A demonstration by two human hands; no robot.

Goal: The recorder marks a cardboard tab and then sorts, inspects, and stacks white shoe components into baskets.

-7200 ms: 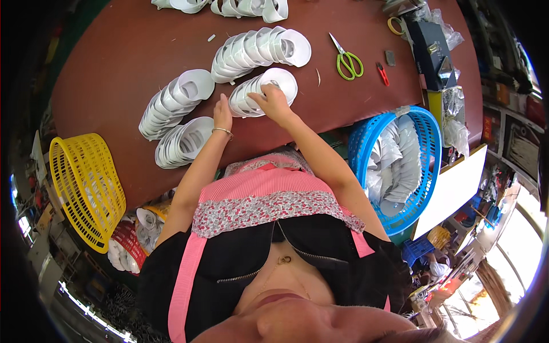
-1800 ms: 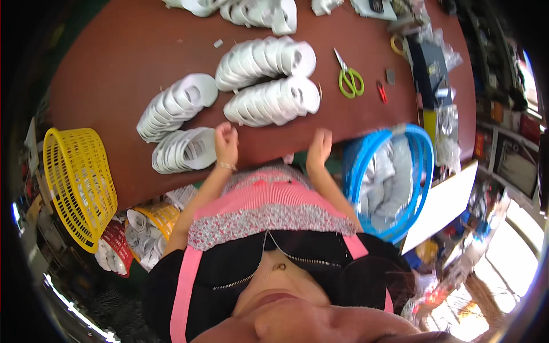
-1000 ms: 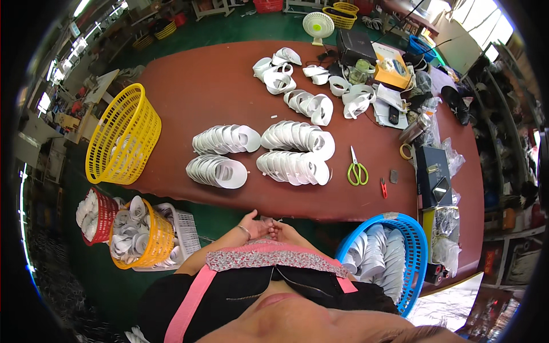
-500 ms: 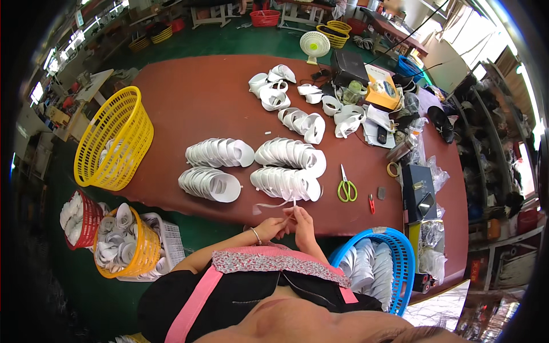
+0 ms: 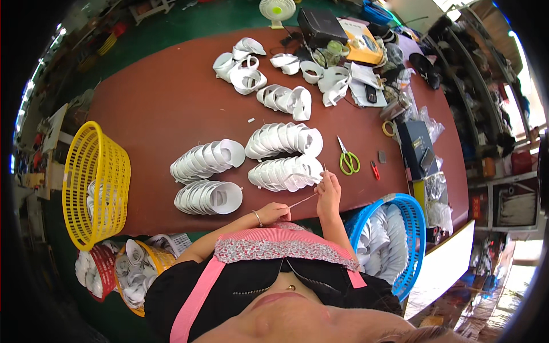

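Observation:
A thin pale strip (image 5: 303, 200) runs taut between my two hands at the table's near edge. My left hand (image 5: 273, 213) is closed on its lower left end. Higher up and to the right, my right hand (image 5: 328, 191) pinches the other end, beside the front right row of nested white curved pieces (image 5: 286, 174). Behind that row lies another white row (image 5: 284, 141). Two more stand to the left, a back row (image 5: 207, 160) and a front row (image 5: 207, 197). Green-handled scissors (image 5: 348, 162) and a small red-handled tool (image 5: 375, 170) lie right of my right hand.
Looser white pieces (image 5: 247, 79) lie farther back. A yellow basket (image 5: 97, 188) stands at the left, a blue basket (image 5: 416, 246) of white pieces near right. A dark box (image 5: 416, 146), steel flask (image 5: 396, 107) and fan (image 5: 277, 10) border the table (image 5: 154, 103).
My hands have moved apart, the right one going up and right, and the strip is now stretched between them. The whole view has shifted and turned with my head.

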